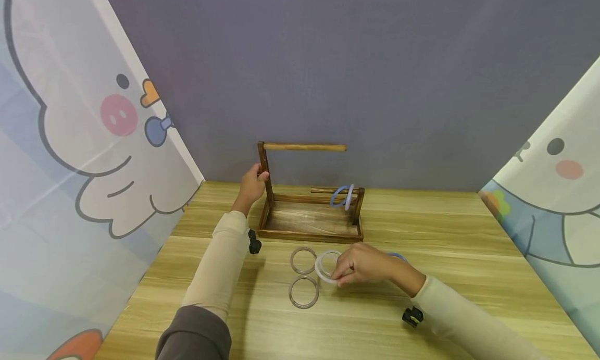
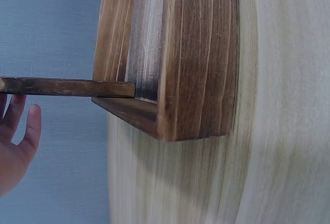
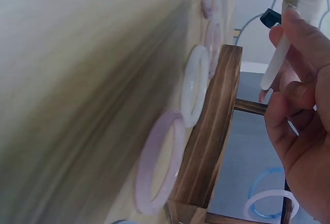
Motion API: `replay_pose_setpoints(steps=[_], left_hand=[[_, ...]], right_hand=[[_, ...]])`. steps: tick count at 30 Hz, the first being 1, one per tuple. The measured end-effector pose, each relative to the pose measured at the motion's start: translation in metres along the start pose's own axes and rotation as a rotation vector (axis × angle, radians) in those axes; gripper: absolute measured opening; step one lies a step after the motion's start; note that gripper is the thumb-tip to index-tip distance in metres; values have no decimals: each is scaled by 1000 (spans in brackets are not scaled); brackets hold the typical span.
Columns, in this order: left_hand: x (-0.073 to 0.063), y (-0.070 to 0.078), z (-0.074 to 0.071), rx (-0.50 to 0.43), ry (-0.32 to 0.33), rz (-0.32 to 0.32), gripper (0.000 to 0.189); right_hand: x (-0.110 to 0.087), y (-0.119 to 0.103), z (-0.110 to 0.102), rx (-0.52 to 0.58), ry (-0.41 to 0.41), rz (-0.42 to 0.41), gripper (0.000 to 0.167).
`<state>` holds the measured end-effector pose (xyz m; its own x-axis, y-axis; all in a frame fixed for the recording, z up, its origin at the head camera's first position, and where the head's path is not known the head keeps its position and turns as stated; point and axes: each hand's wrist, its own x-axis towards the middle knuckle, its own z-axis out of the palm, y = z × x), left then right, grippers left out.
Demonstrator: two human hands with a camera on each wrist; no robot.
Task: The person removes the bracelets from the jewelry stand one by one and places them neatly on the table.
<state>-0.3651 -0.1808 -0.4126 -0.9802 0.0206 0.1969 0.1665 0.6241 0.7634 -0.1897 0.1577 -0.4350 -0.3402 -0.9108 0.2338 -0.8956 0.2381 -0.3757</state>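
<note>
A dark wooden bangle stand (image 1: 309,239) has a tall left post and a shorter right post, each bearing a bar. My left hand (image 1: 253,184) holds the tall post; in the left wrist view its fingers (image 2: 14,112) reach the post's edge. My right hand (image 1: 363,265) pinches a white bangle (image 3: 276,62) between thumb and fingers, raised over the table. Below it lies another white bangle (image 3: 195,86), beside a lilac bangle (image 3: 160,162) that the hand hides in the head view. A blue bangle (image 1: 340,196) and a pale lilac bangle (image 1: 349,197) hang on the lower bar.
Two greyish-pink bangles (image 1: 303,292) lie on the table in front of the stand. Another blue bangle (image 1: 397,256) shows partly behind my right wrist. A grey wall panel (image 1: 375,89) stands behind, with cartoon-printed panels (image 1: 94,104) on both sides.
</note>
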Motion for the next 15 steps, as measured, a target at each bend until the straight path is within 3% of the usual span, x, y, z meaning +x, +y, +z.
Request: replay_pose_setpoints(steps=[8, 15], left_hand=[[0, 2, -1, 0, -3, 5, 33], [0, 2, -1, -11, -8, 1, 33]], right_hand=[[-11, -4, 4, -43, -117, -14, 12], [-15, -5, 11, -101, -159, -32, 14]])
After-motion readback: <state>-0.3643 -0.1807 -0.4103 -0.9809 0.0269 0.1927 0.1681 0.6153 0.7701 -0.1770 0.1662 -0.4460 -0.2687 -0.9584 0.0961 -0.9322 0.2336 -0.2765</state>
